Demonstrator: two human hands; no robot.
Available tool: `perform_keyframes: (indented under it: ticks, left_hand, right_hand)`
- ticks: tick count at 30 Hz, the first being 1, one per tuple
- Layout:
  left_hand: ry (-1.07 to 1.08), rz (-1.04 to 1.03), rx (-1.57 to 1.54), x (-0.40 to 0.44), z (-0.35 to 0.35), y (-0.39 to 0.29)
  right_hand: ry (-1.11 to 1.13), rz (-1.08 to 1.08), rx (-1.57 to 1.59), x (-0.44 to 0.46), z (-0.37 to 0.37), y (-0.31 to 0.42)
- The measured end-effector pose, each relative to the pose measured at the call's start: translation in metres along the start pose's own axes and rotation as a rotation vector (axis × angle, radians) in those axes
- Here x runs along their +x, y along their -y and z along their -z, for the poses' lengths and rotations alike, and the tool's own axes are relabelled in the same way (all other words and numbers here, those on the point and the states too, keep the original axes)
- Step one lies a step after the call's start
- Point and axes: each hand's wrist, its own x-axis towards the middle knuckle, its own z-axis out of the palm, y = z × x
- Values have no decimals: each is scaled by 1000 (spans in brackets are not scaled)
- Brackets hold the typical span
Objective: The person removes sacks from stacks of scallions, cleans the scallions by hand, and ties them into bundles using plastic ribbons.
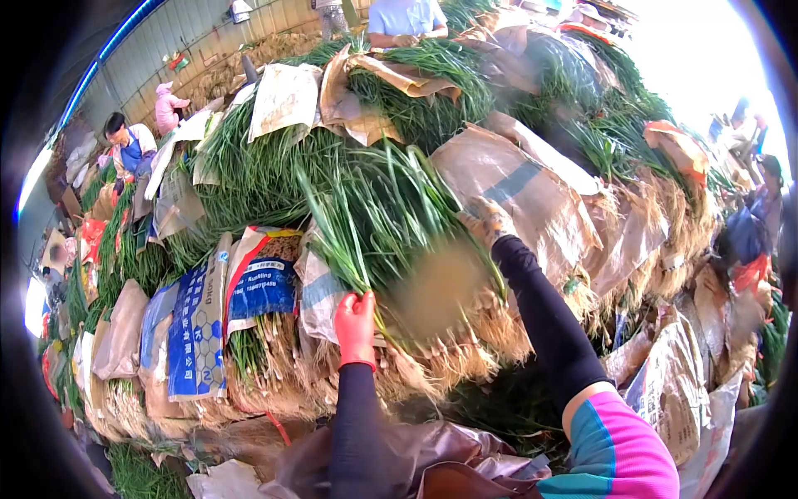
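In a red glove, my left hand point(356, 326) is closed on the stems of some green onions at the near left side of a loose bunch point(382, 224). My right hand point(486, 221), in a stained light glove, is at the bunch's upper right side, beside a brown paper sack point(519, 187); its fingers are partly hidden and I cannot tell what they hold. The bunch lies with green leaves pointing away and pale roots point(449, 358) toward me. A brown blur covers part of it.
More onions under sacks point(283, 98) are piled high behind. Blue printed sacks point(196, 333) wrap bundles at left. A dark plastic sheet point(407, 457) lies below my arms. One person point(129, 150) is at left, another point(405, 18) behind the pile, others at right.
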Motion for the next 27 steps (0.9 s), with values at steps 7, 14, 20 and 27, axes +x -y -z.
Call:
perform_keyframes:
  ticks: [7,14,20,27]
  left_hand:
    - [169,380,-468,-1,-16,28]
    - [310,-198,246,9,-47,24]
    - [321,189,-655,23,-21,36]
    - [353,460,-305,9,10,-15]
  right_hand:
    - [568,-436,-25,11,-57,4]
    - [611,-326,-78,-2,-67,-5]
    - [574,-209,967,-43,-39,6]
    - [496,-252,1008,-57,-138,-39]
